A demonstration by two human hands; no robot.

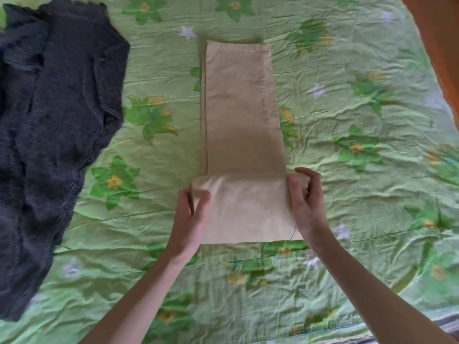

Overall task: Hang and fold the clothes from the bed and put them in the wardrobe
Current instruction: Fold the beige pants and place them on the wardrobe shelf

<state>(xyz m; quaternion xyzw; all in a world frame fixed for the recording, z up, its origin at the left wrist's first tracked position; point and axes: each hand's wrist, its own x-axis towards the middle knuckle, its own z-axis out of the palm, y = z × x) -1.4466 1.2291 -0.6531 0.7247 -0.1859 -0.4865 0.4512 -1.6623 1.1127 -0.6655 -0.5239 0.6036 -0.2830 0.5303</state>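
Note:
Beige trousers lie lengthwise in the middle of the bed, folded into a long narrow strip. Their near end is turned over into a thick fold. My left hand grips the fold's left edge, thumb on top and fingers tucked beneath. My right hand pinches the fold's right edge, thumb on top and fingers curled round the side. A dark grey knitted garment lies spread out, unfolded, along the left of the bed.
The bed wears a crumpled green cover printed with flowers. An orange surface runs along the far right corner. A striped edge shows at the bottom right.

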